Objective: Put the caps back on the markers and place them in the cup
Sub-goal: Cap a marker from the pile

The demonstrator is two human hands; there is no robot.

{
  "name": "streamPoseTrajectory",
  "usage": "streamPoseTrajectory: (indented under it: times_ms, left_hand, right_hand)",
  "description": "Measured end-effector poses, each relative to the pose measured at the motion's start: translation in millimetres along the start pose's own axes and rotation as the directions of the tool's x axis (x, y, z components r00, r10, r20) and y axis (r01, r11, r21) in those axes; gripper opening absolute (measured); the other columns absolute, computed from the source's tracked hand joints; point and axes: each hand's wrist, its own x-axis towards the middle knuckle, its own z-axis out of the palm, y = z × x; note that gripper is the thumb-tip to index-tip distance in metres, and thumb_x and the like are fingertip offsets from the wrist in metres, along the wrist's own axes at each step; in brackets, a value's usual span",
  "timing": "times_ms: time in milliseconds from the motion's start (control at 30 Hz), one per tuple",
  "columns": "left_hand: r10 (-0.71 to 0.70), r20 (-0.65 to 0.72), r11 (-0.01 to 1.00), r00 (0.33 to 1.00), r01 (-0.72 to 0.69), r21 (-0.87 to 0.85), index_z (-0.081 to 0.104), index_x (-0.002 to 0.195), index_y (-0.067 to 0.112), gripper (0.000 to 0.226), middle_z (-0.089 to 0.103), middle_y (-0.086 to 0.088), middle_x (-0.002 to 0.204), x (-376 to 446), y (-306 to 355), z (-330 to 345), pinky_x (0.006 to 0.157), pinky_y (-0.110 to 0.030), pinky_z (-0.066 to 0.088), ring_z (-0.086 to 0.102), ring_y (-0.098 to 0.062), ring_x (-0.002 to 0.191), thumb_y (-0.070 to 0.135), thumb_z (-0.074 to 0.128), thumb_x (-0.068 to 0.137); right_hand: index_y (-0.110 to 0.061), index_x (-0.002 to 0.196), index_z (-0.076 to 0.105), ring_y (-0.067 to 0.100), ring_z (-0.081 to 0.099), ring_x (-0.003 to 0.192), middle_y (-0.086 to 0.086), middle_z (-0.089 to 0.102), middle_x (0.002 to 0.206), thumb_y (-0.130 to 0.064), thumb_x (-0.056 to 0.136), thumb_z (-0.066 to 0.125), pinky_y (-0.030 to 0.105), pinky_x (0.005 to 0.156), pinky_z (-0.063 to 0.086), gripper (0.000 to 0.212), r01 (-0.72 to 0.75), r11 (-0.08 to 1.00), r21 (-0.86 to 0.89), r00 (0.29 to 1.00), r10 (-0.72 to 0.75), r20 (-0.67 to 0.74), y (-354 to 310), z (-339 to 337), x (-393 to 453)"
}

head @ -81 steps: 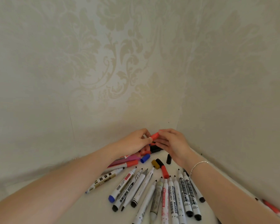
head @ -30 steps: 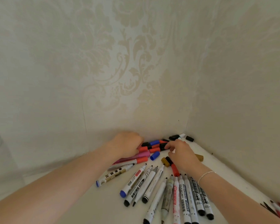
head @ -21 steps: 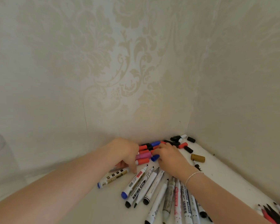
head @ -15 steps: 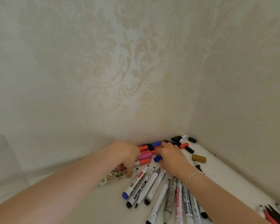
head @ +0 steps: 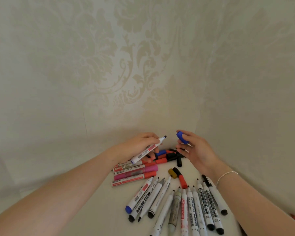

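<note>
1. Left hand [head: 140, 143] grips an uncapped white marker [head: 147, 149] w/ blue end, fingers curled round the barrel, tip pointing right toward the cap.
2. Right hand [head: 196, 150] pinches a blue cap [head: 181, 137] between thumb and fingertips; other fingers are loose. Cap and tip are near but apart.
3. The cup is not clearly in view; a faint clear shape sits at the far left edge, I cannot tell.
4. Risk: the cap opening may not be lined up w/ the tip, so ink could smear on the fingers, or the cap may sit crooked and not click.
5. Risk: the cap may slip from the light pinch and fall into the loose caps [head: 170, 156] on the bench [head: 95, 201].
6. vs. 0.5 s ago: both hands were down in the pile; now they are raised w/ marker and cap.
</note>
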Motion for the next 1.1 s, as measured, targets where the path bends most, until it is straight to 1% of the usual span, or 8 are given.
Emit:
streamPoseTrajectory:
  times_ms: [167,233,400,533,700,833,967,1100]
  left_hand:
    - [0.035,0.024,0.994,0.999,-0.038,0.100,0.058,0.114,0.019,0.022,0.067,-0.004,0.077,1.1,-1.0,1.9,0.045,-0.023,0.043,0.051,-0.012,0.047,0.033,0.048,0.100]
    - [0.048,0.022,0.988,0.999,-0.051,0.145,0.059,0.110,0.023,0.019,0.064,-0.003,0.074,1.2,-1.3,2.1,0.045,-0.024,0.038,0.047,-0.011,0.045,0.035,0.049,0.099]
    - [0.080,0.046,0.980,0.996,-0.087,0.181,0.059,0.110,0.023,0.017,0.060,-0.001,0.069,0.8,-1.7,4.3,0.044,-0.024,0.033,0.041,-0.012,0.046,0.031,0.048,0.099]
    - [0.091,0.070,0.973,0.993,-0.104,0.206,0.059,0.111,0.020,0.019,0.058,0.000,0.069,0.7,-0.6,6.4,0.046,-0.026,0.031,0.039,-0.012,0.047,0.032,0.049,0.099]
    - [0.085,0.088,0.973,0.993,-0.101,0.206,0.059,0.108,0.021,0.021,0.057,0.001,0.068,1.0,1.5,10.6,0.045,-0.024,0.031,0.038,-0.012,0.046,0.036,0.050,0.098]
    - [0.090,0.103,0.965,0.991,-0.112,0.236,0.060,0.106,0.023,0.020,0.059,0.000,0.071,0.8,1.6,13.7,0.044,-0.021,0.032,0.039,-0.009,0.045,0.039,0.050,0.098]
    - [0.094,0.094,0.936,0.991,-0.120,0.330,0.060,0.106,0.019,0.021,0.064,0.001,0.074,-0.6,1.8,16.7,0.051,-0.025,0.039,0.045,-0.011,0.051,0.036,0.050,0.099]
    - [0.117,0.115,0.886,0.987,-0.156,0.436,0.060,0.096,0.017,0.025,0.065,0.001,0.077,-1.9,1.2,20.6,0.056,-0.023,0.044,0.050,-0.009,0.055,0.038,0.048,0.100]
  right_hand:
    - [-0.014,0.108,0.069,0.018,0.051,0.071,0.008,0.052,0.086,-0.010,0.097,0.044,0.030,0.074,0.047,0.028,0.022,0.997,-0.078,0.999,-0.019,0.044,-2.5,3.0,-5.2]
    - [-0.012,0.105,0.070,0.016,0.050,0.064,0.008,0.051,0.088,-0.009,0.096,0.042,0.029,0.072,0.046,0.030,0.030,0.993,-0.116,0.998,-0.025,0.049,-1.8,2.8,-5.5]
    - [-0.012,0.101,0.068,0.015,0.047,0.058,0.003,0.047,0.070,-0.010,0.096,0.039,0.027,0.065,0.043,0.029,0.020,0.983,-0.184,0.998,-0.007,0.069,-0.2,2.8,-6.8]
    - [-0.012,0.093,0.061,0.016,0.047,0.059,0.005,0.050,0.072,-0.007,0.094,0.044,0.027,0.063,0.042,0.018,0.011,0.981,-0.191,0.998,0.001,0.062,0.5,4.1,-7.3]
    - [-0.008,0.092,0.061,0.015,0.050,0.058,0.005,0.053,0.072,-0.005,0.094,0.045,0.026,0.062,0.043,0.016,0.016,0.974,-0.228,0.996,0.004,0.086,-0.8,6.9,-9.3]
    - [-0.009,0.090,0.063,0.014,0.051,0.058,0.006,0.058,0.072,-0.003,0.093,0.048,0.024,0.060,0.043,0.016,0.025,0.959,-0.281,0.991,0.012,0.130,0.0,9.2,-10.4]
    - [-0.008,0.087,0.066,0.015,0.051,0.061,0.011,0.059,0.077,0.003,0.089,0.053,0.021,0.059,0.045,0.018,0.032,0.935,-0.354,0.991,0.017,0.135,-0.5,11.4,-10.6]
    - [-0.005,0.094,0.068,0.015,0.055,0.060,0.012,0.062,0.077,-0.004,0.094,0.049,0.023,0.061,0.047,0.019,0.039,0.955,-0.295,0.992,-0.002,0.127,-3.2,11.9,-10.0]
